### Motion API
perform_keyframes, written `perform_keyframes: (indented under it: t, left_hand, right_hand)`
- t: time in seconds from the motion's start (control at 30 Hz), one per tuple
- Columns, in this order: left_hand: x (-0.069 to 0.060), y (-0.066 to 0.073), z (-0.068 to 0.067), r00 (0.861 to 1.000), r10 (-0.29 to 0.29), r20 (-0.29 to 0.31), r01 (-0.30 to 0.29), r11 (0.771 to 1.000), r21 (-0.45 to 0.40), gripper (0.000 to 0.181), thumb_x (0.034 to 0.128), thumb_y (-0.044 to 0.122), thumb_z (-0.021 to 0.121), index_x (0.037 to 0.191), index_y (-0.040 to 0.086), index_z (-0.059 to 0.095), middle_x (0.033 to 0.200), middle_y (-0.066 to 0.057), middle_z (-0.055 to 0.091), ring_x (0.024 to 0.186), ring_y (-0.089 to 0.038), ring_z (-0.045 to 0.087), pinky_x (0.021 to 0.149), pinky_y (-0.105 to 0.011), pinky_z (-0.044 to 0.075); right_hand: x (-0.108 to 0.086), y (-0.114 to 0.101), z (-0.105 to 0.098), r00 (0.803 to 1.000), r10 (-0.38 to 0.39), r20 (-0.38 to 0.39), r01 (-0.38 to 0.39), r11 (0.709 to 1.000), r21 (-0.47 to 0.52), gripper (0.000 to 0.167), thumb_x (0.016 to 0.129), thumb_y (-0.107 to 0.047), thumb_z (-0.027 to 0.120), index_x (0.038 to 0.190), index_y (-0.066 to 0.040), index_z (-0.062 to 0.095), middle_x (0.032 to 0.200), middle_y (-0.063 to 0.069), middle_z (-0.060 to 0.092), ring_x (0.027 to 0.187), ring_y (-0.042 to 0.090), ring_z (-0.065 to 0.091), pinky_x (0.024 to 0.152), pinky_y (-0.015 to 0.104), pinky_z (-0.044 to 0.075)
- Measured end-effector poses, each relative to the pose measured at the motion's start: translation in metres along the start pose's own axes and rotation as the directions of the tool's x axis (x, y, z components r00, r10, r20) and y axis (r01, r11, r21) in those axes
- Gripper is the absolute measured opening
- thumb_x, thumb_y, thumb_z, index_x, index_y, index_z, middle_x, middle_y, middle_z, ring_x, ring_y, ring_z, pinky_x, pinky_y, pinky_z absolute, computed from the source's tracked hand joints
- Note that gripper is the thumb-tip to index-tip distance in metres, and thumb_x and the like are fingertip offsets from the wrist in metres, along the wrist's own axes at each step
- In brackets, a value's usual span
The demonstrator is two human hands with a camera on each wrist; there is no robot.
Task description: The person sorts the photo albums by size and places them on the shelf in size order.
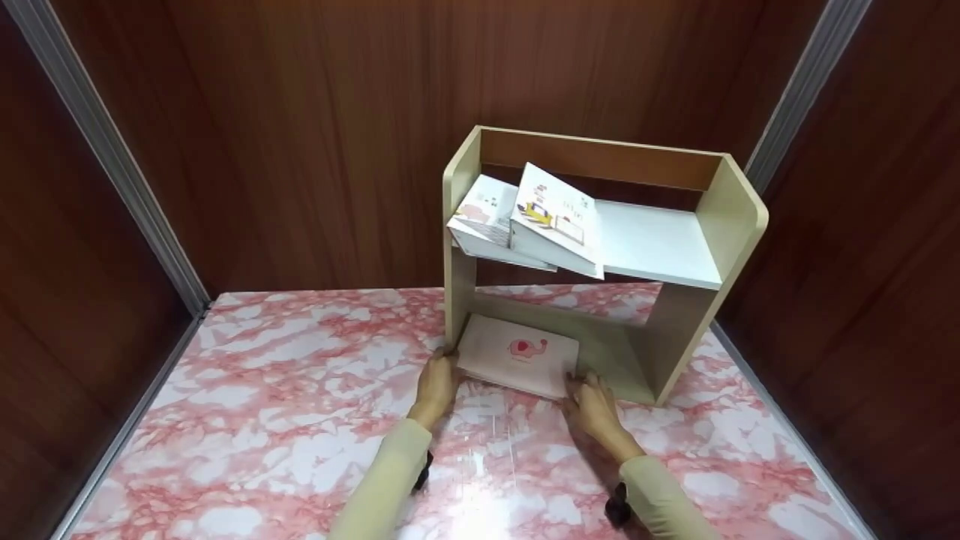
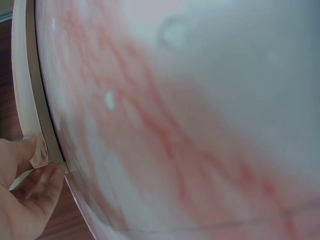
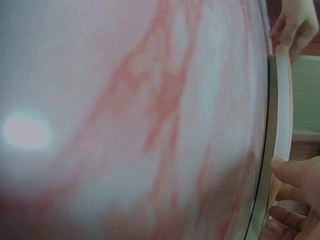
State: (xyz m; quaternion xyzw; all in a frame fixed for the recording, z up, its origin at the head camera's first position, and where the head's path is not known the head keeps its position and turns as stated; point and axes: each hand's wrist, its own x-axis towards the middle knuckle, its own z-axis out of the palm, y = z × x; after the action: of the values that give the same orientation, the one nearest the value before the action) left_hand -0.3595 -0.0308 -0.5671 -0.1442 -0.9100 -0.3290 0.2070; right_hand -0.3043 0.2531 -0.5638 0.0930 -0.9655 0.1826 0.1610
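Observation:
A pale pink book (image 1: 487,345) with a red elephant on its cover lies flat on the lower board of a small two-tier bookshelf (image 1: 619,356), against its left side. My left hand (image 1: 436,384) pinches the book's front left corner. In the left wrist view the thumb lies on the corner of the book (image 2: 26,95) and the fingers are by the board's edge. My right hand (image 1: 595,409) grips the book's right end near the front. The right wrist view has its thumb on the book's edge (image 3: 283,110), with the other fingers curled beside the board.
On the upper board (image 1: 660,236), a thick white book (image 1: 559,214) leans on another white book (image 1: 487,206) at the left; both jut past the front edge. The shelf stands on a pink-and-white marbled table (image 1: 300,390). Brown wood panels (image 1: 315,150) enclose the back and sides.

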Motion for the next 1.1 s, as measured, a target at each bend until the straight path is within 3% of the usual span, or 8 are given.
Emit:
perform_keyframes:
  t: [0.17, 0.23, 0.4, 0.5, 0.7, 0.83, 1.0, 1.1]
  left_hand:
    - [0.0005, -0.001, 0.0005, 0.999, 0.024, -0.025, -0.023, 0.999, 0.022, 0.031, 0.0771, -0.003, 0.068, 0.108, -0.006, 0.066, 0.113, -0.018, 0.06, 0.099, -0.034, 0.061, 0.08, -0.04, 0.051]
    - [0.0006, -0.0018, 0.0014, 0.998, 0.046, -0.051, -0.044, 0.999, 0.032, 0.029, 0.0747, -0.003, 0.07, 0.104, -0.005, 0.067, 0.109, -0.018, 0.062, 0.095, -0.034, 0.062, 0.077, -0.04, 0.052]
    - [0.0011, -0.003, 0.0031, 0.994, 0.058, -0.088, -0.056, 0.998, 0.022, 0.022, 0.0707, -0.002, 0.073, 0.092, -0.002, 0.069, 0.103, -0.017, 0.063, 0.089, -0.033, 0.064, 0.072, -0.04, 0.052]
    - [0.0012, -0.0025, 0.0031, 0.994, 0.039, -0.098, -0.039, 0.999, 0.006, 0.013, 0.0708, -0.003, 0.071, 0.082, 0.001, 0.068, 0.101, -0.016, 0.065, 0.086, -0.031, 0.064, 0.07, -0.04, 0.052]
    - [0.0014, -0.001, 0.0019, 0.994, -0.005, -0.105, 0.0, 0.999, -0.049, 0.008, 0.0719, -0.008, 0.065, 0.073, 0.0, 0.066, 0.102, -0.017, 0.066, 0.087, -0.031, 0.064, 0.07, -0.04, 0.052]
    - [0.0015, -0.0004, 0.0014, 0.994, -0.025, -0.102, 0.02, 0.998, -0.052, 0.006, 0.0716, -0.006, 0.066, 0.072, 0.0, 0.066, 0.094, -0.015, 0.065, 0.08, -0.03, 0.063, 0.067, -0.041, 0.051]
    - [0.002, 0.0003, 0.0012, 0.994, -0.059, -0.089, 0.053, 0.996, -0.066, 0.009, 0.0737, -0.007, 0.065, 0.078, 0.0, 0.068, 0.083, -0.014, 0.063, 0.068, -0.025, 0.059, 0.059, -0.039, 0.049]
    - [0.0024, 0.0, 0.0011, 0.994, -0.064, -0.091, 0.057, 0.996, -0.075, 0.009, 0.0737, -0.007, 0.064, 0.078, 0.0, 0.068, 0.08, -0.015, 0.062, 0.068, -0.025, 0.058, 0.058, -0.039, 0.049]
  right_hand:
    - [0.0004, -0.0018, -0.002, 1.0, -0.006, 0.011, 0.006, 1.0, 0.002, 0.023, 0.086, -0.017, 0.066, 0.068, -0.001, 0.065, 0.12, 0.027, 0.051, 0.104, 0.041, 0.047, 0.085, 0.055, 0.041]
    - [0.0004, -0.0013, -0.0014, 1.0, -0.019, -0.014, 0.019, 1.0, 0.003, 0.018, 0.084, -0.016, 0.067, 0.083, 0.002, 0.068, 0.116, 0.025, 0.053, 0.102, 0.041, 0.048, 0.084, 0.055, 0.041]
    - [0.0003, 0.0005, 0.0015, 0.996, -0.043, -0.072, 0.044, 0.999, 0.011, 0.037, 0.081, -0.014, 0.071, 0.115, 0.0, 0.065, 0.108, 0.023, 0.055, 0.097, 0.041, 0.049, 0.081, 0.054, 0.04]
    - [0.0006, 0.0004, 0.0014, 0.996, -0.041, -0.074, 0.042, 0.999, 0.018, 0.04, 0.081, -0.015, 0.071, 0.117, -0.001, 0.063, 0.109, 0.024, 0.055, 0.098, 0.041, 0.048, 0.083, 0.054, 0.039]
    - [0.001, -0.0002, -0.0004, 0.997, -0.043, -0.071, 0.044, 0.999, 0.008, 0.039, 0.081, -0.016, 0.071, 0.115, 0.0, 0.064, 0.108, 0.024, 0.056, 0.098, 0.041, 0.049, 0.082, 0.054, 0.039]
    - [0.002, -0.0002, -0.0002, 0.997, -0.034, -0.068, 0.035, 0.999, 0.012, 0.037, 0.08, -0.017, 0.072, 0.113, -0.001, 0.066, 0.106, 0.024, 0.055, 0.097, 0.041, 0.049, 0.081, 0.054, 0.039]
    - [0.0042, 0.0006, 0.0013, 0.998, -0.02, -0.064, 0.02, 1.0, -0.002, 0.018, 0.08, -0.018, 0.072, 0.086, -0.002, 0.068, 0.1, 0.021, 0.055, 0.092, 0.04, 0.051, 0.078, 0.053, 0.041]
    - [0.0047, 0.0001, 0.0017, 0.997, -0.022, -0.07, 0.021, 1.0, -0.018, 0.02, 0.08, -0.019, 0.072, 0.07, -0.007, 0.061, 0.096, 0.02, 0.055, 0.089, 0.04, 0.052, 0.075, 0.052, 0.041]
